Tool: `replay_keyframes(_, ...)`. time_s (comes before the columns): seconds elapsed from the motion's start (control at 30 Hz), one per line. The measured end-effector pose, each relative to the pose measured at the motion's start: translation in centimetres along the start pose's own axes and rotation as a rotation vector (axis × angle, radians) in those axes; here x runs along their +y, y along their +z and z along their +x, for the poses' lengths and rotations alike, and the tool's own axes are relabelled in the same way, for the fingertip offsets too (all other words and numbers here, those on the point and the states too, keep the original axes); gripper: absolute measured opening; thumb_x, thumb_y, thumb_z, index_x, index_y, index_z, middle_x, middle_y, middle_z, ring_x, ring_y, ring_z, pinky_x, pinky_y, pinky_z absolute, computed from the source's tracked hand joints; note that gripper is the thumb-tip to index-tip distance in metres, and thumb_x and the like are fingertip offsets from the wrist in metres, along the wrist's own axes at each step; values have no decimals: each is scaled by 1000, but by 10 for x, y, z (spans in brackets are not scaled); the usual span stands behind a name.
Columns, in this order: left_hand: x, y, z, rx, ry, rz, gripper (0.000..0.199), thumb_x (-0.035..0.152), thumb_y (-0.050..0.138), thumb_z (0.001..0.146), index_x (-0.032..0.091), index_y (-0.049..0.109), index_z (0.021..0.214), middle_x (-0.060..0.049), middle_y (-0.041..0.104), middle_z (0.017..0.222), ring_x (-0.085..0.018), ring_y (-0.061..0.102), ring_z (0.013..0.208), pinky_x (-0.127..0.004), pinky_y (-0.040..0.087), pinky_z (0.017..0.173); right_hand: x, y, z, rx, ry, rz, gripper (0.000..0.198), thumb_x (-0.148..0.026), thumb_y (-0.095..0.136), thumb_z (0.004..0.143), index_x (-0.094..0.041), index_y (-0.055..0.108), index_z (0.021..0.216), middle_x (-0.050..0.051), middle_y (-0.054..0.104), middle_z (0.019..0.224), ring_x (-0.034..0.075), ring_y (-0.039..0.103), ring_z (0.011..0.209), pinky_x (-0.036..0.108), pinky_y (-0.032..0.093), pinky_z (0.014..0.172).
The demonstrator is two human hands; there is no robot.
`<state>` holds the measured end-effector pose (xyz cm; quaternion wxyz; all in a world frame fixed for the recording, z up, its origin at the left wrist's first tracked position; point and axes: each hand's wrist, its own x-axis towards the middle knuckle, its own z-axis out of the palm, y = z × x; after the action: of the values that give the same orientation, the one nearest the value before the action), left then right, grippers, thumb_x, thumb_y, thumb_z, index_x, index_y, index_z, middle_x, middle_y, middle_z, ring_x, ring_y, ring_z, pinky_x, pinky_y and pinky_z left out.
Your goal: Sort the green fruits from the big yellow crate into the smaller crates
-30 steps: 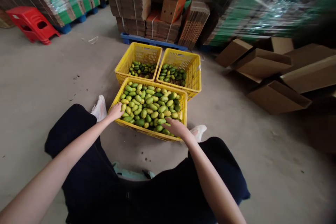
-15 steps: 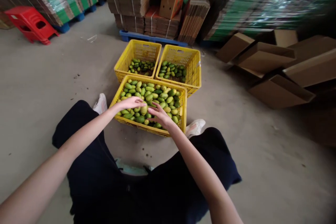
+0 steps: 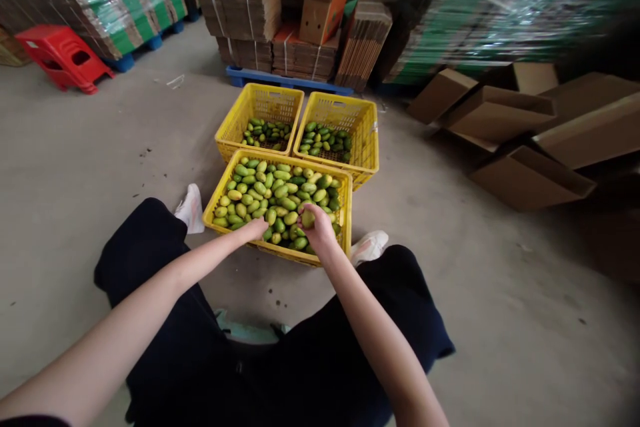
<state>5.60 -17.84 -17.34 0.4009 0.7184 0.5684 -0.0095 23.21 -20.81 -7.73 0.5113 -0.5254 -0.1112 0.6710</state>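
A low yellow crate (image 3: 211,203) full of green and yellowish oval fruit, which look like small mangoes (image 3: 280,187), stands between my feet. Over its near right part, my right hand (image 3: 320,232) is closed around one mango (image 3: 308,219), its fingers wrapped about the far side. My left hand (image 3: 257,229) reaches down among the fruit by the near edge. Its fingers are curled, and whatever they grip is hidden beneath the hand. A mango (image 3: 271,216) lies right beside those fingers.
Two deeper yellow crates (image 3: 225,127) (image 3: 370,133) stand behind, each with some green fruit. Beyond them, flattened cartons (image 3: 240,10) rest on a blue pallet (image 3: 250,77). Empty cardboard boxes (image 3: 535,177) lie to the right. A red stool (image 3: 65,57) stands far left.
Both hands were together around a mango over the crate's middle. Now they are apart: the right holds a mango farther right, and the left has moved lower, towards the near edge.
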Motion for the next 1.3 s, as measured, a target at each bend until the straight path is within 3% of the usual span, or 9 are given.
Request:
replay_keyframes(0.13, -1, 0, 6, -13, 34, 1, 32, 9, 78, 58, 20, 48, 53, -3, 62, 70, -29, 65, 100, -38, 47, 94, 8, 6, 2, 5, 49, 25, 9, -18, 54, 67, -22, 48, 72, -4, 56, 58, 11, 52, 47, 22, 42, 43)
replay_keyframes(0.33, 8, -39, 11, 8, 153, -57, 33, 8, 81, 50, 18, 64, 77, -3, 68, 80, -28, 66, 94, -41, 50, 93, 9, 19, 0, -17, 23, 26, 17, -19, 45, 65, -23, 52, 80, 0, 62, 67, 17, 62, 62, 30, 53, 57)
replay_keyframes(0.43, 24, -69, 8, 94, 233, -143, 43, 17, 79, 61, 17, 62, 101, -7, 69, 105, -23, 66, 97, -37, 51, 91, 4, 13, -11, -26, -167, -80, 27, -17, 52, 66, -24, 57, 92, 1, 68, 84, 20, 66, 84, 31, 56, 73)
replay_keyframes(0.53, 44, -100, -5, 202, 389, -414, 51, 24, 79, 66, 17, 58, 111, -10, 64, 118, -20, 65, 99, -34, 52, 89, -5, 0, -26, -27, -546, -317, 45, -20, 70, 67, -28, 60, 110, 2, 67, 111, 21, 63, 104, 32, 53, 89)
replay_keyframes(0.63, 64, -122, -25, 181, 554, -634, 53, 31, 83, 63, 19, 60, 109, -9, 64, 115, -20, 66, 96, -34, 53, 87, -22, -6, -31, -42, -718, -500, 50, -23, 78, 66, -29, 63, 114, 5, 66, 119, 23, 63, 102, 36, 52, 91)
replay_keyframes(0.73, 77, -135, -37, 225, 577, -776, 55, 34, 86, 60, 20, 62, 107, -7, 66, 111, -21, 66, 97, -35, 53, 88, -44, 5, -23, -44, -819, -585, 47, -23, 81, 66, -28, 67, 110, 6, 69, 115, 23, 64, 98, 38, 51, 91)
replay_keyframes(0.87, 83, -140, -39, 271, 524, -1074, 58, 34, 86, 60, 21, 60, 110, -5, 68, 103, -22, 66, 100, -36, 50, 95, -61, 27, -8, -49, -874, -550, 43, -27, 82, 66, -27, 71, 107, 5, 71, 109, 23, 63, 89, 37, 52, 85)
replay_keyframes(1.03, 81, -130, -39, 188, 484, -1251, 52, 32, 85, 62, 24, 56, 104, -3, 67, 109, -21, 69, 101, -40, 49, 101, -49, 27, -5, -169, -758, -459, 43, -28, 84, 65, -28, 70, 106, 8, 72, 112, 27, 65, 99, 41, 52, 90)
replay_keyframes(1.3, 88, -112, -39, 219, 646, -909, 45, 35, 71, 83, 25, 56, 125, -8, 57, 141, -25, 53, 131, -39, 41, 113, -38, 21, -11, -77, -912, -575, 38, -30, 75, 78, -30, 69, 115, 6, 69, 122, 27, 63, 111, 44, 50, 99)
